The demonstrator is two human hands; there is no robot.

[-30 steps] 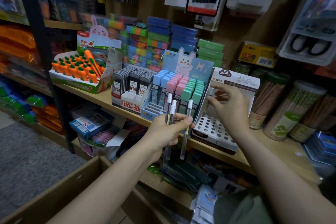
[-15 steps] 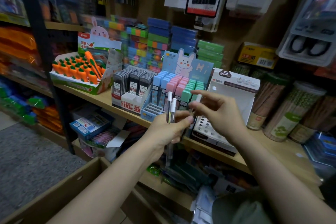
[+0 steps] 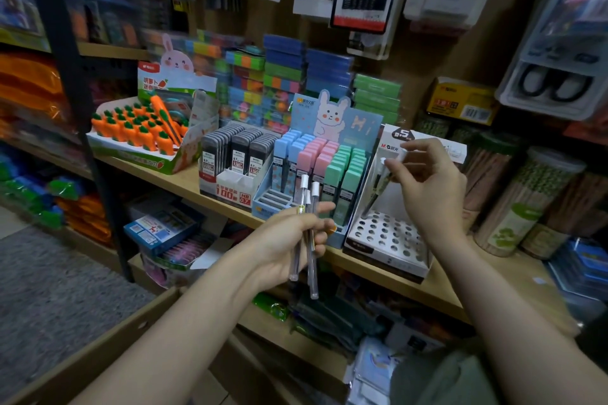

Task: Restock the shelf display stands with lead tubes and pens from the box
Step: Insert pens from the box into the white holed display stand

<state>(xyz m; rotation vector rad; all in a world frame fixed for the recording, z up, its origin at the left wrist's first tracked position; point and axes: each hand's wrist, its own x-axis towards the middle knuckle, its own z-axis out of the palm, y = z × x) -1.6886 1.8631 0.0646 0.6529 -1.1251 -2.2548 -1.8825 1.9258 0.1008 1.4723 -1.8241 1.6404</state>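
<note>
**Seating a pen in the hole stand**

Stationery crowds the wooden shelf (image 3: 184, 182): a carrot-eraser tray, dark lead tubes (image 3: 240, 154) in a white stand, pastel lead cases under a rabbit card, and on the right a white pen stand (image 3: 385, 237) whose perforated top shows rows of unfilled holes.

The right hand (image 3: 424, 181) pinches a dark pen (image 3: 378, 187) near its white cap between thumb and fingers (image 3: 393, 163); the pen hangs tilted, its tip just above the stand's back row, apparently not yet seated. The left hand (image 3: 286, 240) is curled round a small bunch of clear white-capped pens (image 3: 304, 227), held upright in front of the pastel cases. The cardboard box (image 3: 108, 348) edge lies below, by the left forearm.

To do this well, bring the pen upright before lowering, so the tip meets one hole squarely instead of skidding across the top. Filling the back rows first likely keeps later reaches unobstructed. Keep the left bunch clear of the pastel cases.
</note>
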